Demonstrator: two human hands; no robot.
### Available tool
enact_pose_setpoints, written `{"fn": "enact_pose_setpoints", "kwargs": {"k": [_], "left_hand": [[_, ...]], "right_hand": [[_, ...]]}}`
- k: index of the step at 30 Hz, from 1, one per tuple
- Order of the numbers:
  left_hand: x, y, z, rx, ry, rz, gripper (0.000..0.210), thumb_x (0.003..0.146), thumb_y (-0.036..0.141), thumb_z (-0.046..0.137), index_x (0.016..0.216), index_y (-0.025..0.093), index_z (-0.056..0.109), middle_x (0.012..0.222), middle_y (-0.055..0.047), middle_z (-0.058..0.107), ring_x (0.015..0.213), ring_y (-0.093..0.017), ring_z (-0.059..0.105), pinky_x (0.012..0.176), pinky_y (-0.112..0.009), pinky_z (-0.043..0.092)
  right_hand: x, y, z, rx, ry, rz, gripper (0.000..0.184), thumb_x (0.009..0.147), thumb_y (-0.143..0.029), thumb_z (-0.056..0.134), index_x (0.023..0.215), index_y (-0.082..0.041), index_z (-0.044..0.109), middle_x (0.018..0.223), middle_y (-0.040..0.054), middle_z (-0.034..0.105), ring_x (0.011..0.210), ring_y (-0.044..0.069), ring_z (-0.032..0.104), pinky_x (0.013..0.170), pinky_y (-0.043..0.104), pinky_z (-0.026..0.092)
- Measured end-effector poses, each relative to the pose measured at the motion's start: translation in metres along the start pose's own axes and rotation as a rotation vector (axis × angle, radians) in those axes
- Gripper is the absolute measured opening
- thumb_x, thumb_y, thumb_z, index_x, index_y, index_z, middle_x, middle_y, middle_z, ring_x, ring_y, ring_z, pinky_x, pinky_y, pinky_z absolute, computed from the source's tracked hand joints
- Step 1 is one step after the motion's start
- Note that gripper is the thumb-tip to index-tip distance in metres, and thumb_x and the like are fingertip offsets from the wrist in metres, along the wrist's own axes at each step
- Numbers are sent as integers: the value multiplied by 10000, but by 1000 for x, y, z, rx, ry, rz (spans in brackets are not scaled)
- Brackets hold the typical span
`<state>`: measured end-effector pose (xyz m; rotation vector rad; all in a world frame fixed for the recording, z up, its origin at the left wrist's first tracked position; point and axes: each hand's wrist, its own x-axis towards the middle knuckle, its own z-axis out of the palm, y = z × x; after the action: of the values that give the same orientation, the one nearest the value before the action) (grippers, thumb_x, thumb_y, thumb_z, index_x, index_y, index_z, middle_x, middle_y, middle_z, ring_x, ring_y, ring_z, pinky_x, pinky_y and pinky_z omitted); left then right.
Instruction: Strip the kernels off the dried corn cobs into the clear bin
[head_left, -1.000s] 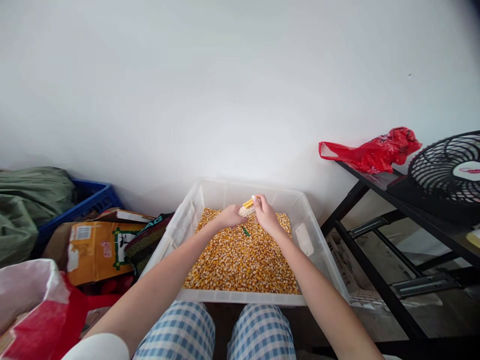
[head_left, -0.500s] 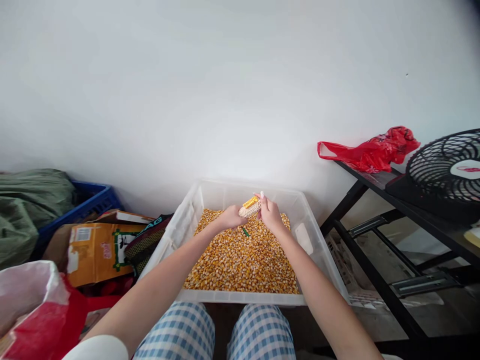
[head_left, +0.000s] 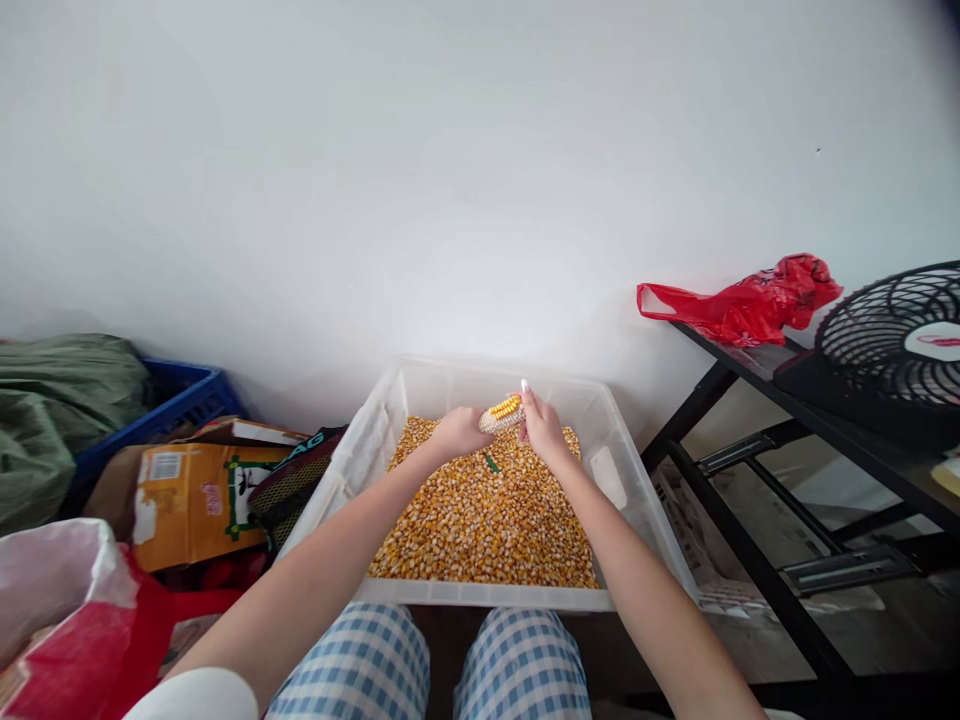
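Observation:
Between my two hands is a corn cob, mostly stripped pale, with a strip of yellow kernels along its upper side. My left hand is closed round its left end. At the right end my right hand grips the cob, its thumb up near the kernels. Both hands hover over a clear plastic bin that holds a thick layer of loose corn kernels. A small green piece lies on the kernels just below the cob.
Left of the bin are a cardboard box, a mesh bag, a blue crate and a red-and-white bag. On the right, a black rack carries a red plastic bag and a fan. A white wall rises behind.
The cob has rolled slightly in my hands, so its yellow kernel strip sits a little differently. Both hands stay in nearly the same place, with small finger shifts.

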<state>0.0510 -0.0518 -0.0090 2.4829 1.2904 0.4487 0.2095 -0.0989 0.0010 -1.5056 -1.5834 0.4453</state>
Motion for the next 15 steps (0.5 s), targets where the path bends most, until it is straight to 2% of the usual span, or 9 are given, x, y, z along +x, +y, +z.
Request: {"fn": "enact_pose_setpoints", "kwargs": {"k": [3,6,12,15], "left_hand": [[1,-1,1,91,31,7,246,674,342,495,832,194,612,720,-49,644,669,-185,599,550,-227,366],[1,-3,1,178,16,-13,255,677,355,498,847,203,613,747,-60,654,704,-203,610,578,-240,385],[0,-3,-5,232,9,-9,259,711,377,474,851,203,605,771,-62,655,719,-202,616,588,-242,391],[0,-2,-7,283,28,-5,288,714,395,477,892,199,590,775,-67,649,731,-211,615,614,-255,399]], "right_hand": [[-1,-1,0,-37,-20,-26,468,851,-566,234,902,-217,541,533,-24,482,445,119,485,461,216,351],[-1,2,2,-55,-73,-38,460,863,-550,209,887,-214,522,519,-30,468,421,113,471,447,215,346],[7,11,1,178,-112,116,569,836,-607,157,935,-177,516,517,-18,504,356,98,481,386,204,372],[8,10,0,258,-128,189,603,798,-661,185,864,-166,523,543,-1,534,359,98,502,368,201,388]]}}
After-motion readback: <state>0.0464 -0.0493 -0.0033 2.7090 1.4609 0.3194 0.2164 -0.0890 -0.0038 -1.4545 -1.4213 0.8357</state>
